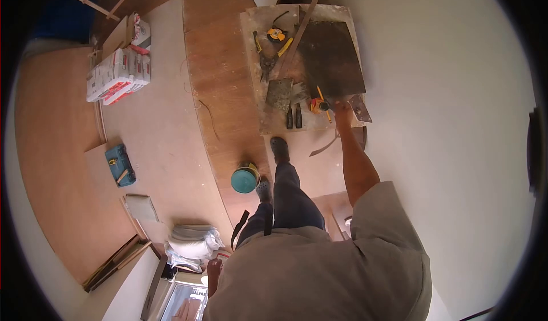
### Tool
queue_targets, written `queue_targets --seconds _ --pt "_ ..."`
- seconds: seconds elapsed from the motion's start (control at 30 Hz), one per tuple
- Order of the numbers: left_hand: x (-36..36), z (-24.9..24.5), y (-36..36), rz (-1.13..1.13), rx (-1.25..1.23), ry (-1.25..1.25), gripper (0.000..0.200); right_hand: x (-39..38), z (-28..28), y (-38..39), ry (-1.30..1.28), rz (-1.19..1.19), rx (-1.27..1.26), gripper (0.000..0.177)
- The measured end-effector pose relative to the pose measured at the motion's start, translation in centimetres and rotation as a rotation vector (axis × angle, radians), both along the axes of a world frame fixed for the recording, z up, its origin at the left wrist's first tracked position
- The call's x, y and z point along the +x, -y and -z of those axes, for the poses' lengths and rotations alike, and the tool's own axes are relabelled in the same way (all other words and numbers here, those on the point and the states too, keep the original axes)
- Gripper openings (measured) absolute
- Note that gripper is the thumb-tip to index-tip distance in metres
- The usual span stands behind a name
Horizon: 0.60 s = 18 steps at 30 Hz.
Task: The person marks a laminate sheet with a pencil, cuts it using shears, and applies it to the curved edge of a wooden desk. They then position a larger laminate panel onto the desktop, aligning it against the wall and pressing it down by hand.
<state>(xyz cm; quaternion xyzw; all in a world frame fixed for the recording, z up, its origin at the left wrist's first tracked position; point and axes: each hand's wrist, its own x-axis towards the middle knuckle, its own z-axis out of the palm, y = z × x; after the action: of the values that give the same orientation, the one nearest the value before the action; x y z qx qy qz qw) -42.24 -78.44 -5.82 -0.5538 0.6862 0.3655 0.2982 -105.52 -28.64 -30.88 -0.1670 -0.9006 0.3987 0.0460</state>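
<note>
My right hand point(342, 114) reaches down to the near right corner of a worktable point(268, 124). It sits between a small brown flat piece with holes point(361, 108) and an orange and black tape measure point(317, 105), with a yellow pencil point(321, 93) lying across the tape measure. I cannot tell whether its fingers hold anything. Just beyond them lies a dark square sheet point(334, 58). Two dark-handled tools point(294, 117) rest left of the tape measure, beside a speckled flat plate point(279, 94). My left hand point(214, 268) hangs low beside my body, its fingers partly hidden.
Snips with yellow handles point(268, 64), another tape measure point(276, 34) and a long strip point(302, 27) lie on the table. A bucket with a teal lid point(245, 180) stands by my feet. Left are a teal toolbox point(120, 165), stacked boxes point(120, 74) and bags point(194, 244). A wall point(451, 121) rises right.
</note>
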Motion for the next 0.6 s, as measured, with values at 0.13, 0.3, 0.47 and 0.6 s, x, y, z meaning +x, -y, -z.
queue_targets --seconds 0.13,0.3,0.47,0.6 --pt "-2.7 -0.6 -2.3 -0.058 0.007 -0.032 0.051 -6.4 -6.2 -0.9 -0.002 0.041 0.023 0.028" --pt "-3.4 -1.9 -5.2 -0.111 0.017 -0.037 0.051 -18.9 -15.1 10.5 -0.16 -0.734 0.075 0.018" --pt "-0.2 -4.0 -9.5 -0.123 0.032 0.051 0.05 -22.8 -8.2 20.9 -0.038 -1.245 0.587 0.018" --pt "1.9 -6.4 -11.3 -0.133 0.052 0.157 0.05 -22.4 -5.7 22.8 -0.021 -1.361 0.962 0.025"
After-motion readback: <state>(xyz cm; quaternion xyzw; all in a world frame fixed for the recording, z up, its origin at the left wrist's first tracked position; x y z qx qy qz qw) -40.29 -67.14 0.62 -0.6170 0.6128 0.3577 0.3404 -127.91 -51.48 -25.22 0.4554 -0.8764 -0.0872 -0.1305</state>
